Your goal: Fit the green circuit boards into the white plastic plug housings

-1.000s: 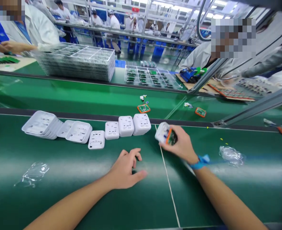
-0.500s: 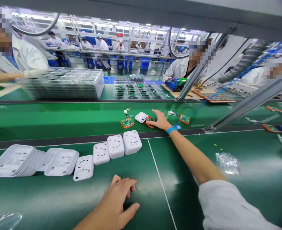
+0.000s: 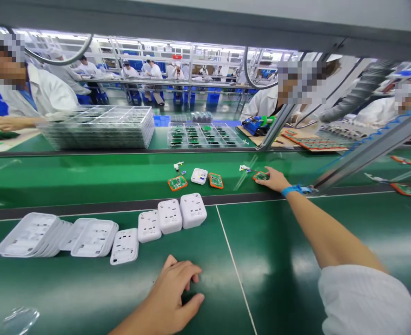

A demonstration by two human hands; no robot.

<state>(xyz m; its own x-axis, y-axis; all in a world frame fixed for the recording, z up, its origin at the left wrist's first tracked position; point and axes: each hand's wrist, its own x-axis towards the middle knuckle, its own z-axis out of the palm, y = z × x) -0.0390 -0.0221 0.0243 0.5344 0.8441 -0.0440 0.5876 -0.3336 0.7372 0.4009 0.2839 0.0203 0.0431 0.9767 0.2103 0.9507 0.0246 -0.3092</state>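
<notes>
My right hand (image 3: 273, 179) reaches far out over the green belt, fingers laid on an orange-framed circuit board (image 3: 260, 176). A blue strap circles that wrist. To its left on the belt lie a white housing (image 3: 199, 176) and two more orange-framed boards (image 3: 215, 180) (image 3: 177, 183). My left hand (image 3: 172, 298) rests flat on the near green table, fingers spread, holding nothing. Ahead of it stands a row of white housings (image 3: 170, 216), and further left lie stacks of white covers (image 3: 31, 235).
Clear trays (image 3: 101, 125) are stacked across the belt, beside a tray of green boards (image 3: 205, 135). People in white coats work on the far side. A slanted metal frame bar (image 3: 369, 151) crosses at right. A clear plastic bag (image 3: 15, 321) lies at bottom left.
My right hand carried a white housing and board out to the belt, set them down, then moved right onto another orange-framed board. The left hand stayed put.
</notes>
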